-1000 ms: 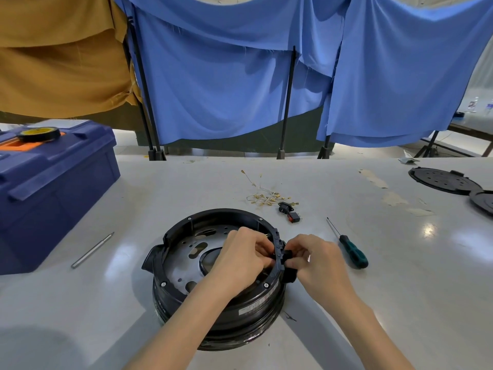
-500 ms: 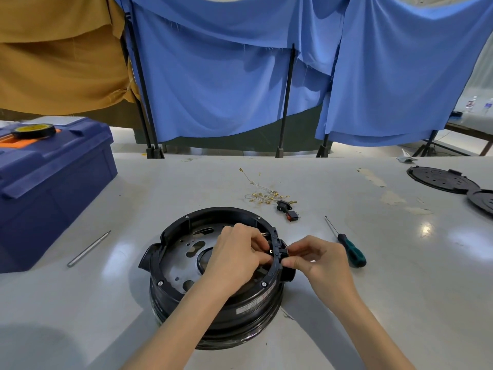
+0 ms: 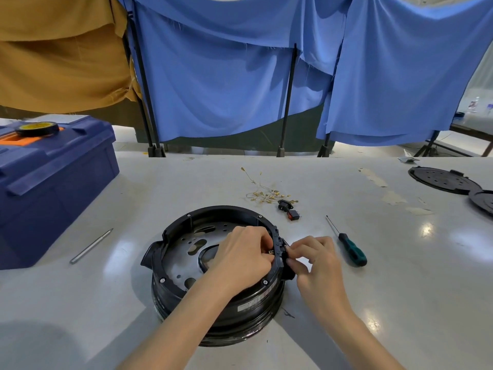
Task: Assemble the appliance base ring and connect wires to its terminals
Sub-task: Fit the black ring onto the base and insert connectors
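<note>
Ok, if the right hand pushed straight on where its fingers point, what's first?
The black part it pinches on the outer wall of the base ring; the right hand points left, already touching it. Behind that wall the left hand seems to hold the same part from inside.

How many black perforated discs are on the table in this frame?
2. One disc lies at the far right of the table; the second disc sits just beside it, nearer, cut off by the frame's right edge. Others may lie out of view.
</note>
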Demonstrator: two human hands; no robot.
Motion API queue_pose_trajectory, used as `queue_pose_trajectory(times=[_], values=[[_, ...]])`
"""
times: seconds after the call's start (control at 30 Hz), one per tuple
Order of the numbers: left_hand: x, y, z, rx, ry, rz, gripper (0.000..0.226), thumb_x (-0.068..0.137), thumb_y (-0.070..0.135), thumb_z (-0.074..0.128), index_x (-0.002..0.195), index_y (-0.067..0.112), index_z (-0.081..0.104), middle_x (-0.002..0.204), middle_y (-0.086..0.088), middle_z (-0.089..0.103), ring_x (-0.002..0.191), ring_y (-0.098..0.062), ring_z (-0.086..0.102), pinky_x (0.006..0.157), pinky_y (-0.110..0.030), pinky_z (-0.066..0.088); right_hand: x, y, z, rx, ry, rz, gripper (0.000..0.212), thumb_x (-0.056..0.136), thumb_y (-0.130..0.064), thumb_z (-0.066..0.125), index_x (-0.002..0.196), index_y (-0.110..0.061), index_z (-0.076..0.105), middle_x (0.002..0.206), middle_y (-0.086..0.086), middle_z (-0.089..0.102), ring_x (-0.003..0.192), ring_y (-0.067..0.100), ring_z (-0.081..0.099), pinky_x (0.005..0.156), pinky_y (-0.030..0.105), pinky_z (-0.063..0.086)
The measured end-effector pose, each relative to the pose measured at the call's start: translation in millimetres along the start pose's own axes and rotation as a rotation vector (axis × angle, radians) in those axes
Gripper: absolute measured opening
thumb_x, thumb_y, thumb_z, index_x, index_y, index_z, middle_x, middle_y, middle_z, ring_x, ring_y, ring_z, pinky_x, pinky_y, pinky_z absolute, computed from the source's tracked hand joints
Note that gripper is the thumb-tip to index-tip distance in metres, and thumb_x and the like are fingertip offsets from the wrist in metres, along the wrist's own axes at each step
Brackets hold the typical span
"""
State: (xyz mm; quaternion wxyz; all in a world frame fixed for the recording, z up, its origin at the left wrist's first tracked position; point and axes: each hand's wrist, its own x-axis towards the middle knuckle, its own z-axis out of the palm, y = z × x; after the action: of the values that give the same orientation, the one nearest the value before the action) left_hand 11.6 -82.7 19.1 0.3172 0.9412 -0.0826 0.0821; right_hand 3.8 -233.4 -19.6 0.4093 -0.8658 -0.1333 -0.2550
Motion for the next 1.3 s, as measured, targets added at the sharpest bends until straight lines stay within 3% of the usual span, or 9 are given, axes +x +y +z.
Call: queue_pose_trajectory(times=[0.27,0.47,0.57,0.73,0.8,0.9,1.0,1.1,1.3], values=[[1.5,3.8,-1.0,0.092,0.006,0.012,0.013,0.078,0.019,0.064,0.081,0.028,0.055,0.082,0.008,0.061,0.082,-0.016,0.056,0.065,-0.029,0.044,-3.4,-4.1,8.2,0.029,0.031,-0.051,0.031,0.070,0.027,0.063,0.072,-0.003,0.071,0.071,0.002,0.059,0.080,0.023,0.045,0.071,0.005,0.034],[0.5,4.3,-1.8,0.080,0.024,-0.003,0.011,0.077,0.020,0.066,0.084,0.026,0.060,0.082,0.008,0.063,0.081,-0.016,0.058,0.067,-0.031,0.049,-3.6,-2.1,8.5,0.062,0.026,-0.041,0.029,0.076,0.024,0.059,0.072,-0.002,0.072,0.073,0.004,0.061,0.083,0.027,0.047,0.067,0.017,0.036],[-1.3,3.2,-3.2,0.068,0.020,-0.007,0.012,0.076,0.022,0.065,0.080,0.029,0.057,0.082,0.009,0.063,0.083,-0.015,0.059,0.068,-0.031,0.050,-2.2,-0.7,8.0,0.143,0.017,0.061,0.034,0.080,0.021,0.055,0.073,-0.006,0.075,0.074,-0.004,0.062,0.087,0.014,0.048,0.069,0.013,0.037],[-1.2,-1.4,-6.7,0.071,0.114,-0.041,0.018,0.070,0.030,0.072,0.077,0.032,0.056,0.077,0.013,0.062,0.079,-0.008,0.057,0.055,-0.019,0.033,19.8,8.7,1.9,0.145,0.031,0.280,0.045,0.083,0.013,0.049,0.077,-0.023,0.076,0.090,0.002,0.064,0.084,-0.006,0.052,0.067,0.004,0.037],[0.4,-1.7,-6.8,0.031,0.122,-0.016,0.028,0.068,0.027,0.074,0.086,0.034,0.055,0.078,0.014,0.059,0.078,-0.007,0.055,0.057,-0.020,0.036,38.5,18.0,-1.3,0.070,-0.038,0.347,0.037,0.087,0.005,0.049,0.086,-0.019,0.077,0.097,0.002,0.068,0.083,-0.001,0.059,0.065,0.006,0.037],[2.4,-2.5,-4.0,0.019,0.118,0.056,0.048,0.070,0.020,0.073,0.112,0.038,0.057,0.092,0.018,0.052,0.091,-0.003,0.046,0.070,-0.021,0.036,68.0,35.4,1.2,-0.062,-0.144,0.354,0.025,0.089,-0.007,0.057,0.109,-0.012,0.072,0.112,0.003,0.071,0.106,0.017,0.061,0.087,0.023,0.045],[3.9,-6.0,-1.8,0.057,0.113,0.096,0.042,0.076,0.023,0.070,0.116,0.033,0.064,0.104,0.017,0.050,0.102,-0.002,0.038,0.078,-0.017,0.030,91.0,52.1,14.9,-0.149,-0.207,0.345,0.030,0.092,-0.016,0.060,0.121,-0.013,0.066,0.130,0.007,0.060,0.123,0.029,0.050,0.102,0.037,0.040],[3.4,-8.6,-1.0,0.049,0.102,0.100,0.039,0.078,0.026,0.069,0.116,0.033,0.065,0.105,0.016,0.050,0.104,-0.003,0.039,0.080,-0.018,0.031,104.6,64.0,35.1,-0.243,-0.228,0.334,0.032,0.093,-0.019,0.059,0.123,-0.011,0.064,0.134,0.011,0.054,0.123,0.034,0.044,0.098,0.035,0.035],[3.4,-8.4,0.0,0.033,0.101,0.102,0.038,0.079,0.024,0.068,0.116,0.031,0.065,0.105,0.014,0.052,0.104,-0.005,0.041,0.083,-0.020,0.035,102.6,69.9,51.4,-0.380,-0.104,0.289,0.019,0.090,-0.025,0.062,0.099,-0.010,0.069,0.104,0.007,0.065,0.103,0.029,0.047,0.081,0.038,0.042]])
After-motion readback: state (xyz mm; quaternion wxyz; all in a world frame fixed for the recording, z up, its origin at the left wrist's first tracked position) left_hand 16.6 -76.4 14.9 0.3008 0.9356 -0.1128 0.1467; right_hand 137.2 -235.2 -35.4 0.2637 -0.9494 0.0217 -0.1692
